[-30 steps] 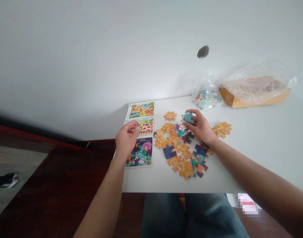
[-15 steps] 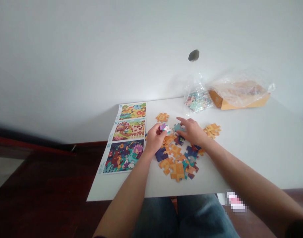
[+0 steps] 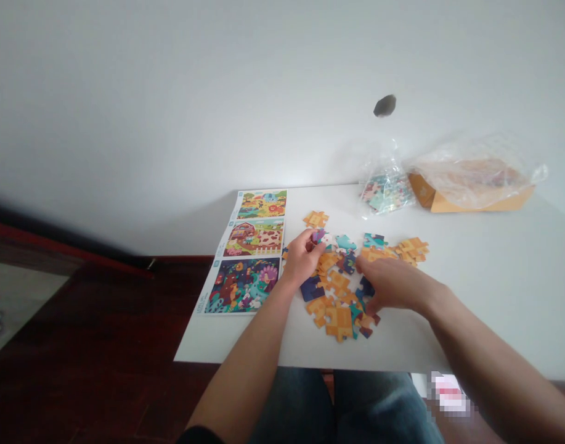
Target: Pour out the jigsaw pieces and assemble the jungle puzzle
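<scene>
Between the thumb and fingers of my left hand [image 3: 303, 259] is a purple and white puzzle piece [image 3: 318, 236], at the far left of a loose pile. A white piece and a light-blue puzzle piece [image 3: 344, 243] lie just to its right. My right hand [image 3: 395, 282] hovers low over the pile's right side, thumb and fingers apart, with a dark blue puzzle piece [image 3: 366, 287] showing between them. Nothing is visibly gripped there. Orange-backed puzzle pieces [image 3: 339, 322] and several dark or teal ones make up the pile; my right hand hides part of it.
A printed picture sheet [image 3: 211, 271] with three scenes lies left of the pile. Behind, a clear bag of puzzle pieces [image 3: 386, 191] sits beside an orange box [image 3: 483, 202] covered with clear plastic. The white table [image 3: 227, 345] meets the wall at the back.
My right hand has left the light-blue piece and come nearer to me, over the pile's right side. My left hand still holds its piece. The view has shifted slightly left.
</scene>
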Demonstrator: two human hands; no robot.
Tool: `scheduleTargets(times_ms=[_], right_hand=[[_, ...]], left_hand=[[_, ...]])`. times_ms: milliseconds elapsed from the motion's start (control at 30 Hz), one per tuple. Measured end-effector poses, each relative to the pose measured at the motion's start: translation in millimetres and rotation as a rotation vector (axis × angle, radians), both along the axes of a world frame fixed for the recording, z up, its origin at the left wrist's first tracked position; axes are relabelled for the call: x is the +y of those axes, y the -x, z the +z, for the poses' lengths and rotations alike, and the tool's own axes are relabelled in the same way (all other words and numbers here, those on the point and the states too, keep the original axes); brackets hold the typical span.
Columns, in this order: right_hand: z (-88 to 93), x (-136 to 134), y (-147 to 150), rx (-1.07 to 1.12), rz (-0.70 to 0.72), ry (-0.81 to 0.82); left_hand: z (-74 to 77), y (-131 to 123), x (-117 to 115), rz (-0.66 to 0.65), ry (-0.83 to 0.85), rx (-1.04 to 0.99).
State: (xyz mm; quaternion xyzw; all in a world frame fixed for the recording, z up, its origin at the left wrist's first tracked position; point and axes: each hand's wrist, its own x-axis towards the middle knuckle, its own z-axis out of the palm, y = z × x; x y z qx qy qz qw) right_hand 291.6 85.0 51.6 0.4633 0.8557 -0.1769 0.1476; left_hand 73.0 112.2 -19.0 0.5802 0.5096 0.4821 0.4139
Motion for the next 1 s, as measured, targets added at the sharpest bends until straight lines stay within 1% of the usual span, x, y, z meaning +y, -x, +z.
scheduleTargets(times_ms=[167, 267, 367, 433, 500, 567, 600, 733, 800, 900, 1000], right_hand=[[-1.4, 13, -2, -0.006, 0.003, 0.005], [1.1, 20, -3, 0.039, 0.003, 0.006], [4.3, 27, -4, 0.149, -0.021, -0.024], [5.6, 32, -6, 0.257, -0.009, -0.029], [5.2, 37, -9, 0.38, 0.019, -0.027], [2.6, 41, -11, 0.494, 0.016, -0.006], [0.6, 43, -12, 0.542, -0.01, 0.021], [-9.7, 45, -11, 0.706, -0.198, 0.151], [-14.8, 46, -8, 0.787, -0.273, 0.141], [-21.2, 45, -3, 0.908, -0.338, 0.081], [-26.9, 43, 3, 1.029, -0.395, 0.132]], left_hand=[[-1.6, 0, 0, -0.004, 0.003, -0.037], [0.6, -1, -2, 0.006, 0.001, -0.043], [4.9, -1, -4, 0.0, -0.005, -0.056], [8.1, -2, -6, -0.003, -0.009, -0.062], [10.9, -2, -8, -0.001, -0.02, -0.065], [12.9, -3, -9, 0.004, -0.024, -0.071], [13.7, -3, -9, 0.006, -0.021, -0.078], [15.5, -4, -10, 0.016, 0.006, -0.088], [15.3, -5, -10, 0.014, 0.011, -0.089], [14.0, -5, -10, -0.001, 0.021, -0.103], [14.5, -6, -11, 0.006, 0.057, -0.118]])
